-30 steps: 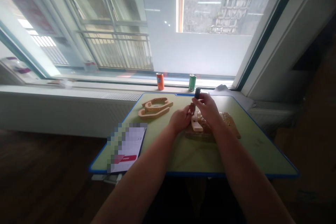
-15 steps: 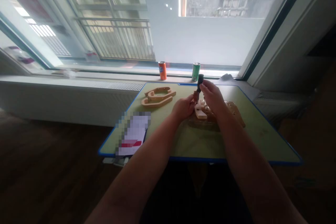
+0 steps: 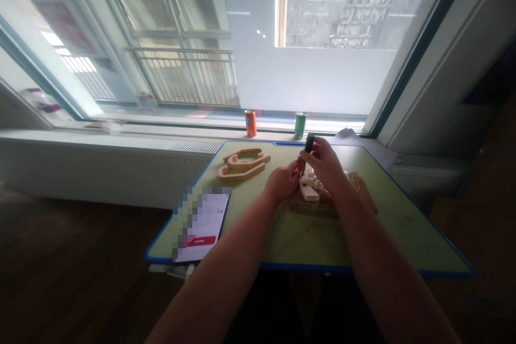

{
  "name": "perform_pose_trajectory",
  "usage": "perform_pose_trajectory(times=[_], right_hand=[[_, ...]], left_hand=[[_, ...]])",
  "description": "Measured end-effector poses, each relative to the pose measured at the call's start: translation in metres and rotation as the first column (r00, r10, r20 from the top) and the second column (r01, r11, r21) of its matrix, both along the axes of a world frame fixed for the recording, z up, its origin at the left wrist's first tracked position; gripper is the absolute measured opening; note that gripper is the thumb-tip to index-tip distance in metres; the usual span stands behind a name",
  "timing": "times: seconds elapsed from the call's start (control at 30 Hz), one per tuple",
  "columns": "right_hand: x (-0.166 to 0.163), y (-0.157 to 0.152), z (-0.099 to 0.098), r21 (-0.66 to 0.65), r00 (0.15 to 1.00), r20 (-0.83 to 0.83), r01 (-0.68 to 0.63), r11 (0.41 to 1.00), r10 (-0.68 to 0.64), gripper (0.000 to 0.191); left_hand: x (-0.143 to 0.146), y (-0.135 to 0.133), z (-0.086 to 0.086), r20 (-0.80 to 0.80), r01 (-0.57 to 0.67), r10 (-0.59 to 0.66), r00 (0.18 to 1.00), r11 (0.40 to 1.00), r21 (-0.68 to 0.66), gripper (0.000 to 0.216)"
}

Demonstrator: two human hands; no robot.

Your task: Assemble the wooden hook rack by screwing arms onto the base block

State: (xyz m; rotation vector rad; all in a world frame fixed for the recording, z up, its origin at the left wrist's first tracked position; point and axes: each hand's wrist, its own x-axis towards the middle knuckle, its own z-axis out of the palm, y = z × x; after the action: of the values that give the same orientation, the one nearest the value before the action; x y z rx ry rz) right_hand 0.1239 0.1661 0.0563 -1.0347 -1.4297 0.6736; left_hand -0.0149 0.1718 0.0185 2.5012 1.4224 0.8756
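Note:
My right hand (image 3: 324, 165) is closed around a small dark-handled tool (image 3: 308, 143), held upright over a pile of light wooden parts (image 3: 358, 187) on the green table (image 3: 306, 236). My left hand (image 3: 282, 181) is pinched shut right beside it, at the tool's lower end, on a small piece I cannot make out. A pale flat wooden piece (image 3: 308, 192) lies just under both hands.
Two curved wooden cut-outs (image 3: 242, 164) lie at the table's far left. A paper sheet (image 3: 201, 223) hangs over the near left corner. An orange can (image 3: 250, 123) and a green can (image 3: 300, 125) stand on the window sill behind.
Both hands have stayed together over the wooden parts with the tool upright; only the head camera has shifted, so the scene sits slightly differently in the frame.

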Motion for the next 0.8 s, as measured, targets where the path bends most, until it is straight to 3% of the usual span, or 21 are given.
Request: perform_pose_trajectory(times=[0.17,0.3,0.37,0.7,0.8], right_hand=[[0.0011,-0.0033,0.0054,0.109,0.999,0.022,0.020,0.994,-0.023,0.031],[0.0032,-0.0009,0.0022,0.059,0.986,0.114,0.115,0.992,-0.122,0.020],[0.0044,0.0014,-0.0003,0.090,0.980,0.091,0.169,0.982,-0.177,0.024],[0.0002,-0.0029,0.0035,0.150,0.996,0.038,0.070,0.986,-0.077,0.024],[-0.0010,-0.0038,0.0036,0.137,0.993,0.065,0.091,0.986,-0.100,0.026]], left_hand=[[0.0005,0.0008,0.0005,0.007,-0.020,0.020,1.000,0.999,0.039,0.028],[-0.0009,-0.0006,0.0011,-0.017,0.005,-0.006,1.000,1.000,-0.025,0.028],[-0.0015,-0.0004,0.0006,-0.004,0.000,0.000,1.000,1.000,-0.002,0.028],[-0.0003,0.0039,-0.0053,0.033,0.025,-0.026,0.999,0.999,0.033,0.030],[-0.0005,0.0029,-0.0039,0.012,0.018,-0.019,1.000,0.999,0.033,0.030]])
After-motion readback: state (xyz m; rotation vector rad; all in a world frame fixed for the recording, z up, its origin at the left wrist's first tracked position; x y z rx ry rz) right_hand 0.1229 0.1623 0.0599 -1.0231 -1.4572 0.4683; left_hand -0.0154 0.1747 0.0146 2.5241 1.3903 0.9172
